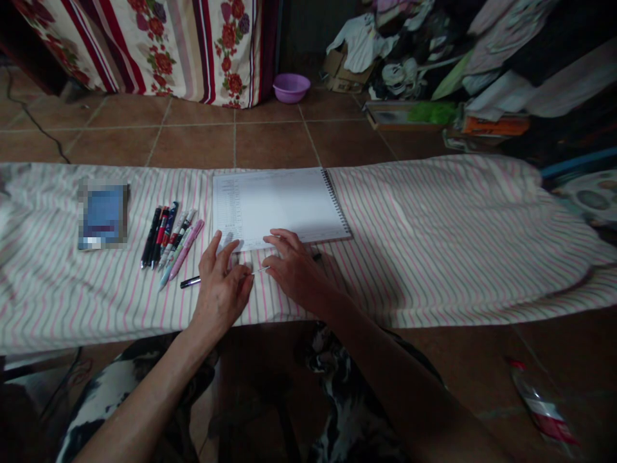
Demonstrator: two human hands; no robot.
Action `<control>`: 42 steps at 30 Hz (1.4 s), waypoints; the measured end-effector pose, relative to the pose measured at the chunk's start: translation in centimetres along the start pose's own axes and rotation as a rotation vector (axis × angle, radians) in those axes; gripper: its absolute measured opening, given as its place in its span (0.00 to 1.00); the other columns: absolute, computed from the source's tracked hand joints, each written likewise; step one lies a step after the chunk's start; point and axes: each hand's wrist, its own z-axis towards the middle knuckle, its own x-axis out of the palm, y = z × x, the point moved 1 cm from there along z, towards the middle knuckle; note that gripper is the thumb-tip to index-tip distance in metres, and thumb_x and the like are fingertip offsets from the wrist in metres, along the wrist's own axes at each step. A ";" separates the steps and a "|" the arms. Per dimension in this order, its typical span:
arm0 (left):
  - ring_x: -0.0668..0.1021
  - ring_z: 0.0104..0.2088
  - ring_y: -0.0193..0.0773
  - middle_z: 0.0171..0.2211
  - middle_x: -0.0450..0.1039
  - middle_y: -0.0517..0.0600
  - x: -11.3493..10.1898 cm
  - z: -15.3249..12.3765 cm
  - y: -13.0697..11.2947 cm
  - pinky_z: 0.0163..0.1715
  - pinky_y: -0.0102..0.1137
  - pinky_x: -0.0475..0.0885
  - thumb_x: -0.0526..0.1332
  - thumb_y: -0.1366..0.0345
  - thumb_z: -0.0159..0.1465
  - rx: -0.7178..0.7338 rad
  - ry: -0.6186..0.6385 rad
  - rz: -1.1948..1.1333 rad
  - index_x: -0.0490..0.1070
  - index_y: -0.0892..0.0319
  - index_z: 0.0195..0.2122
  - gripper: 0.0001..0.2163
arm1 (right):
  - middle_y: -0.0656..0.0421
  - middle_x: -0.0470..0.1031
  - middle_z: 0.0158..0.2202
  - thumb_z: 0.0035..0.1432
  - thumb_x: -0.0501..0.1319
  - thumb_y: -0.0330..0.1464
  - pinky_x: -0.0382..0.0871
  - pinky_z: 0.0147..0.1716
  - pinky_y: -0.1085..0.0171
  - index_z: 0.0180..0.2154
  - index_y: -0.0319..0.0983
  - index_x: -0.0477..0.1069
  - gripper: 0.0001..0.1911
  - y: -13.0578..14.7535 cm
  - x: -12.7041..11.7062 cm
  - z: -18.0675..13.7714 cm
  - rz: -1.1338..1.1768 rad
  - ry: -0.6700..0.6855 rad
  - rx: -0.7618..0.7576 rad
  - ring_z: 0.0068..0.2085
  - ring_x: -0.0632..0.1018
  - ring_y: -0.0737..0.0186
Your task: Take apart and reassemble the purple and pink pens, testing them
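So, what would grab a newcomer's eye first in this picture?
Probably the white spiral-bound pad lying on the striped cloth. At its near edge, the left hand and right hand hold a thin rod between them, with pens lying to the left. Beyond, a purple bowl stands on the floor beside a flowered curtain.

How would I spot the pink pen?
On the striped cloth lies the notebook. Left of it in the picture is a row of pens; the pink pen, nearest the notebook, is the only mainly pink one.
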 end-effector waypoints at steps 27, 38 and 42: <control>0.55 0.62 0.57 0.51 0.65 0.59 -0.1 0.0 -0.1 0.55 0.54 0.59 0.59 0.70 0.57 -0.002 0.002 0.010 0.71 0.61 0.29 0.02 | 0.50 0.65 0.53 0.57 0.56 0.29 0.58 0.57 0.51 0.36 0.37 0.74 0.08 -0.2 0.2 -0.1 0.038 0.011 -0.004 0.59 0.57 0.51; 0.54 0.61 0.59 0.51 0.65 0.62 -0.1 -0.1 -0.3 0.56 0.53 0.58 0.60 0.70 0.57 0.016 0.003 0.028 0.72 0.64 0.29 0.03 | 0.50 0.65 0.52 0.54 0.60 0.28 0.58 0.55 0.49 0.33 0.37 0.74 0.05 -0.3 0.6 0.0 0.104 -0.013 -0.036 0.59 0.56 0.51; 0.54 0.61 0.59 0.51 0.64 0.62 -0.2 -0.1 -0.4 0.56 0.53 0.58 0.59 0.70 0.57 0.019 0.008 0.032 0.72 0.64 0.29 0.04 | 0.50 0.65 0.52 0.55 0.60 0.27 0.58 0.55 0.49 0.32 0.37 0.74 0.04 -0.3 0.6 -0.1 0.115 -0.012 -0.044 0.59 0.56 0.51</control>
